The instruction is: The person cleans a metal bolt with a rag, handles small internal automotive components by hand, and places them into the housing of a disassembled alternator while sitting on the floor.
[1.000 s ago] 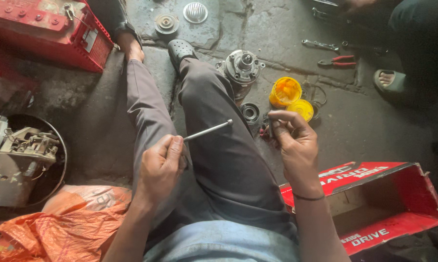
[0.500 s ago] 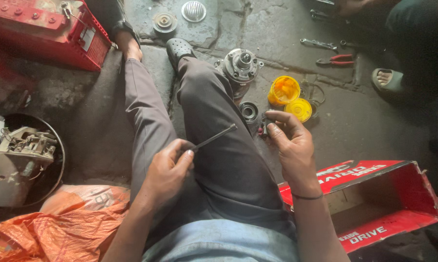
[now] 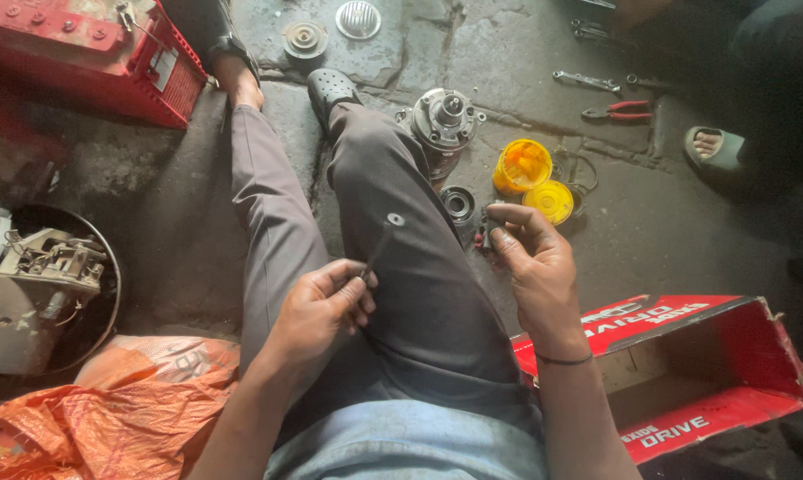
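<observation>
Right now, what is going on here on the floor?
A person sits on the stone floor with legs stretched out. The left hand holds a thin metal rod over the thigh. The right hand pinches a small dark part. A round metal unit, a bearing and an open yellow tub lie beside the leg.

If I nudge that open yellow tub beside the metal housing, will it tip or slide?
The yellow tub looks like thin plastic, so probably light and easy to slide on the rough stone floor. It is squat and wide, so tipping seems unlikely. Its lid lies off beside it, and the orange contents could smear or spill if knocked hard.
</observation>
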